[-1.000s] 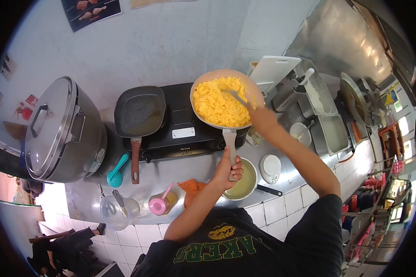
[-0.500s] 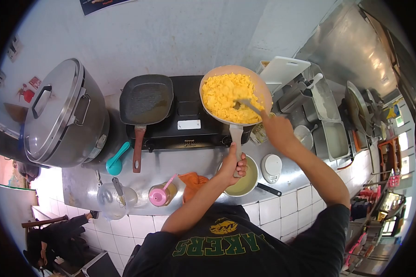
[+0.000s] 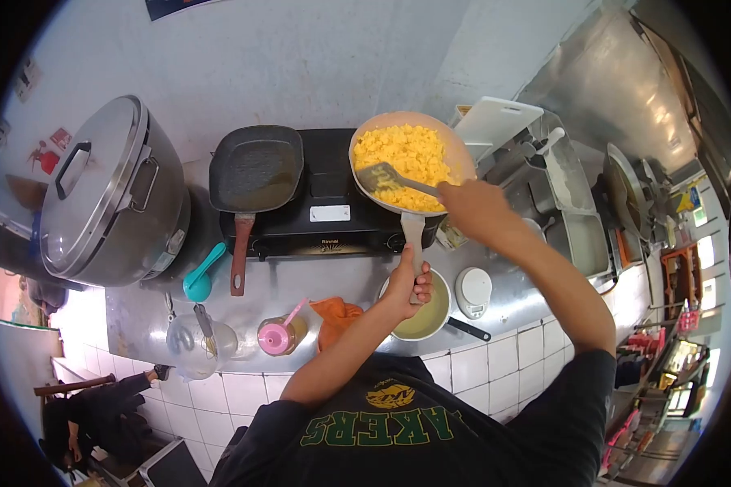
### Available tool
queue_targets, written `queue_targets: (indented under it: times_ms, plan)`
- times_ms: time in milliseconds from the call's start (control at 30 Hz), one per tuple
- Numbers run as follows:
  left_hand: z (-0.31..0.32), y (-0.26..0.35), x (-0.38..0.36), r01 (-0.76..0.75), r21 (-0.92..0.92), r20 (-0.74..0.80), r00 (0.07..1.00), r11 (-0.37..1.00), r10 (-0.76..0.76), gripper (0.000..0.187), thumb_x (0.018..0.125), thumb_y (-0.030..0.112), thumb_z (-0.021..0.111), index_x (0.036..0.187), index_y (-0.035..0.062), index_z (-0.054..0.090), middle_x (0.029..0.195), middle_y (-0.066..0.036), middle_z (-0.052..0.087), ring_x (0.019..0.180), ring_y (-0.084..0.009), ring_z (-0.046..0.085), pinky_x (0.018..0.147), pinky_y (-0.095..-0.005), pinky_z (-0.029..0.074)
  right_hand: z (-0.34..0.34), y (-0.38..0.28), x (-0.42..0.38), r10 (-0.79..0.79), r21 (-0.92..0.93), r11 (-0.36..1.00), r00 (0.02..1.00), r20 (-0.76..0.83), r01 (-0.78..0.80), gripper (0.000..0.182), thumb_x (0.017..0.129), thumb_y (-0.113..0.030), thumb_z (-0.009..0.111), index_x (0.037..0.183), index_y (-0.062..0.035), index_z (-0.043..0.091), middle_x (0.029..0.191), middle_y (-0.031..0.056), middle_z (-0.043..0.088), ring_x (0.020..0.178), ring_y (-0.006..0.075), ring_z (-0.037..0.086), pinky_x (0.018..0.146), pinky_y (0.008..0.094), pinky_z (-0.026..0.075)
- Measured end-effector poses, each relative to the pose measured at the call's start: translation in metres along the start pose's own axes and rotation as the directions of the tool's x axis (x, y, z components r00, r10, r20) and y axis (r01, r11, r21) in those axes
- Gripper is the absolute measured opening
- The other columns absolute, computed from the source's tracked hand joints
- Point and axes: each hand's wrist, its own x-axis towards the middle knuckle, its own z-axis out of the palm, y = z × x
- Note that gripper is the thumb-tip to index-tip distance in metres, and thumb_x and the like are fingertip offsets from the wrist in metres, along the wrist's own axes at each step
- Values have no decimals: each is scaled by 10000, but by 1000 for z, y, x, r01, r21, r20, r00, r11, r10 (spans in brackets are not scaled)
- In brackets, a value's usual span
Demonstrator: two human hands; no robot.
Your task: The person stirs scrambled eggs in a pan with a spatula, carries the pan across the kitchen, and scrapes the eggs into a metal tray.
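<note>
My left hand (image 3: 408,286) is wrapped round the light handle (image 3: 413,235) of a round pan (image 3: 455,150) on the right burner of the black stove (image 3: 330,230). Yellow scrambled egg (image 3: 406,154) fills much of the pan. Closed on the handle of a grey spatula (image 3: 382,177), my right hand (image 3: 473,207) is at the pan's right rim. The spatula's blade lies over the egg at the pan's left side. A square dark grill pan (image 3: 257,170) with a brown handle stands on the left burner.
A large steel pot (image 3: 110,195) stands at the left. Along the counter's front are a teal scoop (image 3: 197,284), a clear jug (image 3: 191,347), a pink-lidded jar (image 3: 276,338), an orange cloth (image 3: 335,318), a saucepan (image 3: 432,321) and a white scale (image 3: 473,289). Another person (image 3: 97,414) is at the lower left.
My right hand has moved slightly left, and the spatula blade has gone from the middle of the egg to the pan's left side. My left hand keeps its hold on the handle.
</note>
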Motion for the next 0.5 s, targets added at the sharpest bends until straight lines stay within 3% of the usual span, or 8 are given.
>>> queue_targets:
  times_ms: [133, 200, 267, 333, 433, 500]
  plan:
    - [-2, -1, -5, -61, 11, -41, 997, 998, 61, 517, 895, 627, 411, 729, 138, 436, 532, 62, 308, 398, -50, 263, 365, -202, 214, 48, 26, 52, 73, 23, 997, 997, -26, -72, 238, 863, -151, 492, 1073, -79, 579, 947, 164, 649, 925, 322, 637, 725, 441, 524]
    - [-2, 2, -5, -63, 2, -39, 997, 998, 63, 516, 897, 624, 412, 730, 137, 439, 533, 62, 307, 399, -49, 264, 365, -202, 215, 53, 55, 63, 155, 134, 978, 986, 64, -163, 253, 913, -246, 461, 1082, -88, 565, 1002, 160, 645, 908, 360, 627, 770, 466, 503]
    - [-1, 2, -6, -63, -11, -32, 998, 998, 62, 516, 898, 622, 413, 730, 135, 442, 534, 62, 306, 401, -49, 265, 365, -202, 215, 68, 95, 75, 88, 73, 993, 992, 87, -95, 254, 912, -244, 466, 1078, -82, 568, 985, 170, 646, 900, 363, 626, 769, 463, 501]
    - [1, 1, -5, -67, 9, -56, 996, 998, 67, 520, 902, 621, 403, 734, 130, 445, 534, 59, 306, 403, -50, 266, 365, -202, 216, 54, 120, 72, 34, 18, 999, 993, 114, -36, 255, 910, -242, 471, 1075, -75, 572, 969, 180, 646, 892, 366, 625, 767, 460, 498]
    - [-3, 1, -2, -62, 26, -33, 998, 998, 63, 522, 904, 621, 395, 738, 129, 445, 534, 56, 305, 404, -52, 266, 365, -203, 217, 1, 130, 45, 35, 152, 986, 977, 208, -67, 244, 908, -220, 473, 1058, -66, 588, 929, 188, 649, 862, 372, 622, 757, 468, 490]
    - [-2, 1, -2, -57, 17, -29, 998, 998, 58, 521, 905, 621, 392, 740, 130, 444, 534, 55, 306, 404, -53, 267, 364, -204, 218, -2, 128, 36, 93, 105, 991, 993, -72, -85, 231, 896, -191, 475, 1033, -53, 600, 876, 201, 646, 841, 378, 620, 727, 475, 487]
